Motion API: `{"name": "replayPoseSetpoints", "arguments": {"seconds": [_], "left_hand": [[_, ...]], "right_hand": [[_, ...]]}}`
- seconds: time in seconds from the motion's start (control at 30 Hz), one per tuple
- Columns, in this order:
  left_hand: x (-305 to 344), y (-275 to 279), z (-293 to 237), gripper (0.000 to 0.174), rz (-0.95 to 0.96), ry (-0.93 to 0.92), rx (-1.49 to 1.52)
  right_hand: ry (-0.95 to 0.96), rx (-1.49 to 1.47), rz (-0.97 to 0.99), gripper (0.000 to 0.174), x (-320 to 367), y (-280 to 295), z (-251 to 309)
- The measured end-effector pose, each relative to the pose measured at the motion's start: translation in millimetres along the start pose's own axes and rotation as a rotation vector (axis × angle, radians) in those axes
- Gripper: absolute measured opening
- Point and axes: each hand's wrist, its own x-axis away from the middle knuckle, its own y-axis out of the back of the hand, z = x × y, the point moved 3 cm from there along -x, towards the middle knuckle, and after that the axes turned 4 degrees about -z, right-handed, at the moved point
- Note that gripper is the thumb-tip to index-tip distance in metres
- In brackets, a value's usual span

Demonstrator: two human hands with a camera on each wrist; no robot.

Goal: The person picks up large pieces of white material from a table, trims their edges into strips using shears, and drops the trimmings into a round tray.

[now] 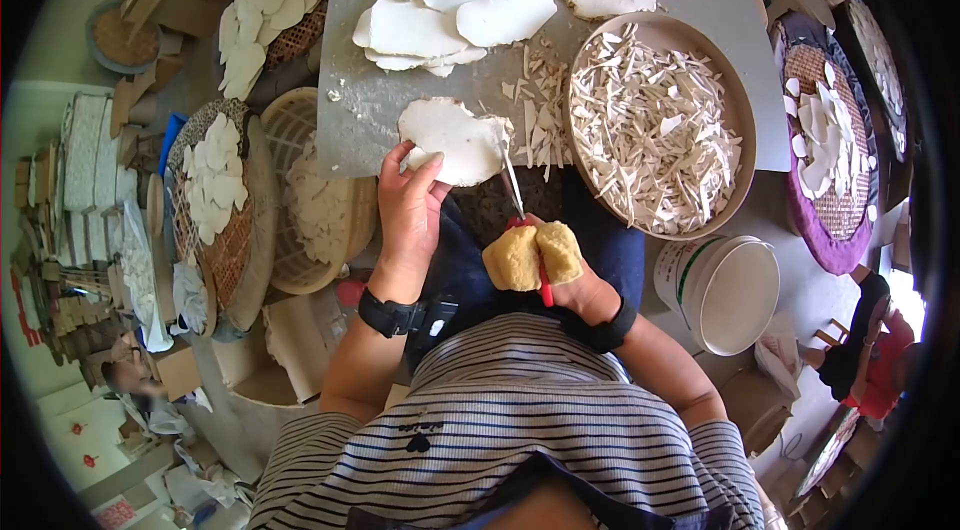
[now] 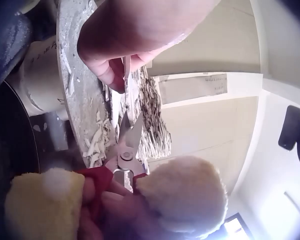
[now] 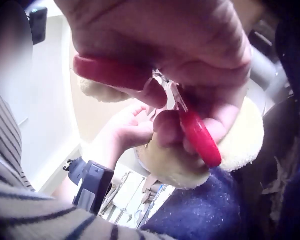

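A flat, pale, irregular slice (image 1: 452, 138) is pinched at its lower left edge by the left hand (image 1: 408, 215), thumb on top. The right hand (image 1: 572, 275) grips red-handled scissors (image 1: 514, 188), whose blades point up at the slice's right edge. Yellow spongy padding (image 1: 512, 260) covers part of the handles or fingers. In the left wrist view the scissor blades (image 2: 130, 131) stand apart just below the slice's edge. The right wrist view shows the right hand's fingers curled round the red handles (image 3: 200, 137).
A round tray of cut strips (image 1: 655, 130) lies at the right of the grey board (image 1: 350, 80), with loose strips beside it. Stacked slices (image 1: 435, 15) cover the board's far side. Below the tray stands a white bucket (image 1: 735, 295); baskets of slices (image 1: 310, 190) are at the left.
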Motion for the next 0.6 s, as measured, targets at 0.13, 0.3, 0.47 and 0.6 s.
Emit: {"name": "replayPoseSetpoints", "arguments": {"seconds": [0.13,0.3,0.47,0.6], "left_hand": [[2,-2,-2,0.049,0.066,-0.016,-0.159],[5,-14,-3,0.057,0.062,-0.013,-0.246],[-2,-19,8,0.065,-0.029,-0.217,-0.328],[-11,-18,7,0.069,0.039,-0.208,-0.333]], "right_hand": [[0.139,0.251,-0.092,0.031,-4,5,0],[0.020,0.422,0.000,0.034,-9,8,21],[0.292,0.809,0.058,0.040,-8,6,14],[0.276,0.610,0.039,0.017,-12,5,23]]}}
